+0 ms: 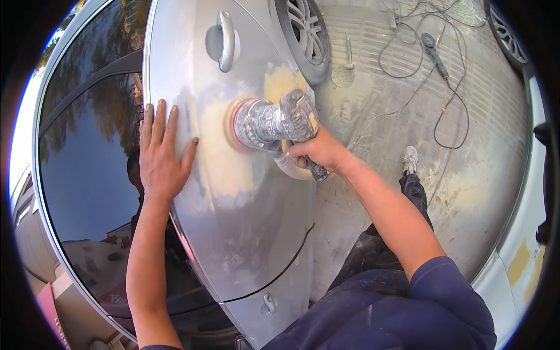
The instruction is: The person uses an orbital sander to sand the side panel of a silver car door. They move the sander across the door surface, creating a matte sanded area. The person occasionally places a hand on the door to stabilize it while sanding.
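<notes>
My right hand [318, 153] grips a dusty grey power sander [274, 121], whose round pad is pressed against the silver car door [245, 216]. The pad sits on a patch of yellowish filler [224, 163] below the door handle [226, 41]. My left hand [161, 153] lies flat, fingers spread, on the door just left of the sander, near the edge of the dark side window [87, 151].
A car wheel [303, 35] shows at the top. On the dusty concrete floor [408, 93] lie another power tool [434, 55] with black cables and a long-handled tool [345, 64]. A second, pale car [519, 256] with filler patches stands at right.
</notes>
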The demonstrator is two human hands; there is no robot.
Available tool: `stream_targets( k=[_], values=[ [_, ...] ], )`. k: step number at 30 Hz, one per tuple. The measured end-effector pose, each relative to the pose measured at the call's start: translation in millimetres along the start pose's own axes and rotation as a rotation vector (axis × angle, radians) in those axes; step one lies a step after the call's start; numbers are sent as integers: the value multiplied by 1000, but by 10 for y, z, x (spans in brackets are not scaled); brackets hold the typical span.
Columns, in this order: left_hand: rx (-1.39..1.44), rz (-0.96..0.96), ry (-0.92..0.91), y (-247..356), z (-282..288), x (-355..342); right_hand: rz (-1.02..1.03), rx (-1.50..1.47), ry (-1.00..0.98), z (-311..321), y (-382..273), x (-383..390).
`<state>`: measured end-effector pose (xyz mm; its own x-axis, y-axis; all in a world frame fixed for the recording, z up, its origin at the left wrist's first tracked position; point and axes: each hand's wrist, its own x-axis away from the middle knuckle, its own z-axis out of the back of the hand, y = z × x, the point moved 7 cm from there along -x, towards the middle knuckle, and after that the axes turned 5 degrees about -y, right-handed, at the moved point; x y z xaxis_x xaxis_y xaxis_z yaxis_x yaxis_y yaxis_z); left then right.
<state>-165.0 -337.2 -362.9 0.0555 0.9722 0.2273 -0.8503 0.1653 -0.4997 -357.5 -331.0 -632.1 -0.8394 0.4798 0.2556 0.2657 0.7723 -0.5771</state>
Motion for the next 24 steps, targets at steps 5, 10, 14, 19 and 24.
stream_targets(
  k=[5, 10, 14, 19, 24],
  values=[
    [4, 29, -29, -17, -7, -5, -109, -51, 126, 166, 158, 139],
    [-6, 27, -50, -10, 39, -55, -132, -67, 109, -220, 376, 552],
    [10, 22, -50, -10, 27, -58, -21, -18, 37, -154, 73, 185],
    [28, 39, -66, -36, 22, -68, -104, -113, 72, 188, -39, -127],
    [38, 46, -73, -24, 57, -116, -306, -180, 156, 33, 444, 392]
  ],
)
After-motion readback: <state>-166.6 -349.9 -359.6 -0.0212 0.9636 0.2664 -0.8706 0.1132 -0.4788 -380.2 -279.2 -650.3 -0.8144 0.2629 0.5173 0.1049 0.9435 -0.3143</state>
